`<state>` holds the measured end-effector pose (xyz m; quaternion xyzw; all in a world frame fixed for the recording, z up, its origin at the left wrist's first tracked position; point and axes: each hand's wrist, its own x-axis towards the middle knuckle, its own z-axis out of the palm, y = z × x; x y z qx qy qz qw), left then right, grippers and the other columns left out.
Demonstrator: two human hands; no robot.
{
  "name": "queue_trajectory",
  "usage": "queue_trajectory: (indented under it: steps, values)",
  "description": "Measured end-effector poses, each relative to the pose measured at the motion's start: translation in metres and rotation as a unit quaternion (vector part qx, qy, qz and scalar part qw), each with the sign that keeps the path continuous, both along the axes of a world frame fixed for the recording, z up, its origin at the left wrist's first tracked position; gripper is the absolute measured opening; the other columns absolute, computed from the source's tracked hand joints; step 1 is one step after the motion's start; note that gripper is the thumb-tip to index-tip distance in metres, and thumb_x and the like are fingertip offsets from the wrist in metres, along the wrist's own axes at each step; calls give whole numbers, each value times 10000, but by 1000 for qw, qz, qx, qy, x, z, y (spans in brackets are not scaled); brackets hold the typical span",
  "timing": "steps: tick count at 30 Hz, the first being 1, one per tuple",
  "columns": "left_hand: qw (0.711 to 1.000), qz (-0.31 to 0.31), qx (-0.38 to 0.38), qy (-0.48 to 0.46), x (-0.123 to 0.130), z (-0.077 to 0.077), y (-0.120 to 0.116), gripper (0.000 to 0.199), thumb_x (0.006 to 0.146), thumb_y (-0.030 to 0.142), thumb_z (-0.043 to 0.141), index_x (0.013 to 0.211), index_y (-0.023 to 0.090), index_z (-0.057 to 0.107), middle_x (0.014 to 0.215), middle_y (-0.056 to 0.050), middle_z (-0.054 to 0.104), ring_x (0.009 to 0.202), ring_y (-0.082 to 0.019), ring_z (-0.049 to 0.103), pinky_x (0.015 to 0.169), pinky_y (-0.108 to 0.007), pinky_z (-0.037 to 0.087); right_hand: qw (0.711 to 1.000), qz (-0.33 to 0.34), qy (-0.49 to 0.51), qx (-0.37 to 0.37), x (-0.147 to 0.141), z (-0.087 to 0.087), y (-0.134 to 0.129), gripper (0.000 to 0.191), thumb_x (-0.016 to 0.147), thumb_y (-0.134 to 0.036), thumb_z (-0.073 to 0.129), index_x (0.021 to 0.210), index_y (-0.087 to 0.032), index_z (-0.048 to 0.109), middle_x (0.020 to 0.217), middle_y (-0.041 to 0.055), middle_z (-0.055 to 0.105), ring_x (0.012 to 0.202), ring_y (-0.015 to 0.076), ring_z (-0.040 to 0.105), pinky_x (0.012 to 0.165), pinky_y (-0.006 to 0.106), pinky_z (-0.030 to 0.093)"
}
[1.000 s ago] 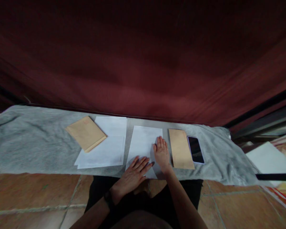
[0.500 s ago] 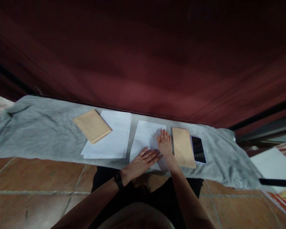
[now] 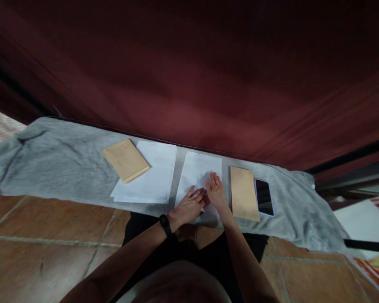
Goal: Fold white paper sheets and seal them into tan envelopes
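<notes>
My left hand (image 3: 191,206) and right hand (image 3: 216,191) lie open, gripping nothing, seemingly flat on the white sheet (image 3: 196,168) between envelope and stack; uneven pressure could skew or crease it.

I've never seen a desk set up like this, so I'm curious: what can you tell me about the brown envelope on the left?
The envelope is tan, rectangular and papery-looking, with a narrow folded strip along its near right end and a faint reddish mark towards the far end. It lies flat and askew, partly over the white sheets and partly on the grey cloth. Neither the left hand nor the right hand touches it.
</notes>
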<state>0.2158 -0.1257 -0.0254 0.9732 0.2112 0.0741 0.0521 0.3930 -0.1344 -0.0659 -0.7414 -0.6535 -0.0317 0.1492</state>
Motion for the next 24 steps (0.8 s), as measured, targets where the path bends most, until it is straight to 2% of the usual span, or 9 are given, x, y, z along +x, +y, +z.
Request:
queue_trajectory:
  steps: [4, 7, 13, 18, 24]
  values:
    - [1000, -20, -19, -11, -11, 3, -3, 385, 898, 345, 615, 1256, 209, 652, 1466, -116, 555, 1435, -278, 410, 1249, -523, 157, 998, 60, -8, 20, -14, -3, -19, 459, 1036, -196, 360, 1467, -98, 485, 1553, 222, 431, 1484, 297, 340, 1146, 537, 361]
    - [999, -25, -26, -20, -18, 3, -9, 427, 923, 406, 587, 1292, 195, 630, 1476, -124, 548, 1453, -267, 389, 1253, -499, 148, 996, 83, -25, 19, -18, -4, -29, 467, 1030, -170, 368, 1479, -85, 465, 1574, 230, 393, 1503, 312, 293, 1162, 570, 321]
    - [999, 27, -21, -22, -23, -8, -21, 508, 1031, 376, 396, 1455, 107, 475, 1540, -150, 480, 1484, -221, 354, 1258, -431, 133, 996, 81, -42, 4, -18, -7, -37, 488, 1066, -227, 282, 1511, -81, 420, 1604, 218, 343, 1513, 288, 266, 1184, 557, 270]
    - [999, 47, -18, -19, -26, -11, -26, 551, 1054, 401, 339, 1525, 117, 372, 1596, -137, 400, 1514, -215, 295, 1263, -423, 109, 997, 51, -50, 13, -15, -10, -49, 523, 1072, -290, 251, 1550, -118, 370, 1621, 186, 325, 1485, 309, 316, 1179, 540, 272]
    - [996, 88, -5, -16, -29, -17, -28, 598, 1050, 438, 343, 1529, 82, 345, 1628, -177, 318, 1536, -251, 233, 1260, -447, 109, 998, 9, -40, 38, -10, -18, -67, 572, 1072, -391, 267, 1569, -116, 328, 1600, 182, 372, 1444, 313, 380, 1163, 511, 304]
